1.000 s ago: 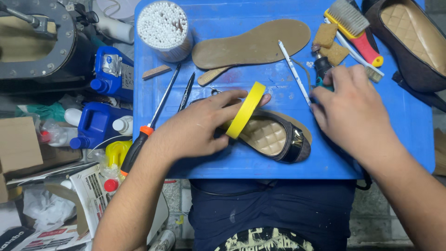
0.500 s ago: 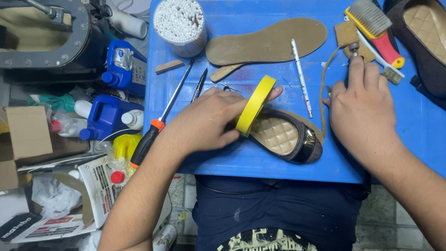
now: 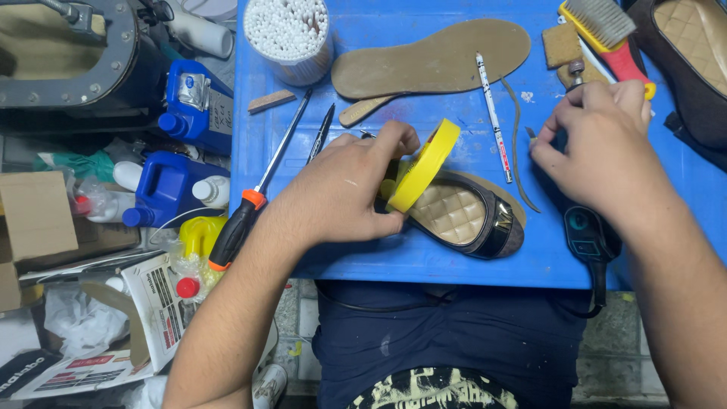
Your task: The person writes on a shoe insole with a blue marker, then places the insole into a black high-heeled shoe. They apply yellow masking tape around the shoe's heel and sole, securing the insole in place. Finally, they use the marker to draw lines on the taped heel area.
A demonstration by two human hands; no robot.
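Observation:
My left hand (image 3: 344, 189) grips the heel end of a dark flat shoe (image 3: 469, 216) with a quilted tan lining, lying on the blue table (image 3: 424, 261). A yellow tape roll (image 3: 424, 163) stands on edge against that hand and the shoe. My right hand (image 3: 602, 151) is closed around a black rotary tool (image 3: 587, 227), whose metal tip (image 3: 577, 70) sticks up past the fingers and whose cord runs off the table's front edge. A thin leather strip (image 3: 519, 144) lies between the hands.
A tan insole (image 3: 439, 57), a white pen (image 3: 492, 113), a screwdriver with an orange collar (image 3: 254, 193), a tub of white beads (image 3: 288, 30), a brush (image 3: 606, 30) and another shoe (image 3: 693, 53) lie on the table. Blue jugs (image 3: 170, 185) and clutter crowd the left.
My right hand moved from flat on the table beside the shoe to gripping the rotary tool farther up. The left hand stays on the shoe and tape roll.

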